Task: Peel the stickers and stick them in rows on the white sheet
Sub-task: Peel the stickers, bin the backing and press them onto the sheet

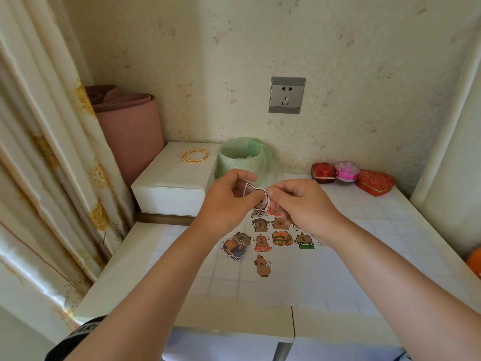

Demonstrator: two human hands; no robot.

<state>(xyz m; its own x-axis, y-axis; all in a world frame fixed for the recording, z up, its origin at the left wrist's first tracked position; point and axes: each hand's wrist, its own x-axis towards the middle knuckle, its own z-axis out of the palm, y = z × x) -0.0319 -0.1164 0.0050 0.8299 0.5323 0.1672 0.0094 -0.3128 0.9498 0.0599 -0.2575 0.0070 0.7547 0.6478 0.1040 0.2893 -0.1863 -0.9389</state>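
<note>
A white sheet [351, 261] with a faint blue grid lies on the table. Several capybara stickers are stuck on it in rows, among them a burger one [281, 238] and a winged one [263, 265] lowest. A small pile of unpeeled stickers [235, 246] sits at the sheet's left edge. My left hand [229, 204] and my right hand [302, 204] are raised above the rows, both pinching one brown sticker [256, 195] between fingertips. Its backing looks partly lifted, but the fingers hide the detail.
A small bin with a green bag [242, 157] stands behind my hands. A white box [174, 183] with a gold bracelet [195, 155] is at the left. Red and pink gift boxes [351, 175] sit at the back right. A curtain hangs at the left.
</note>
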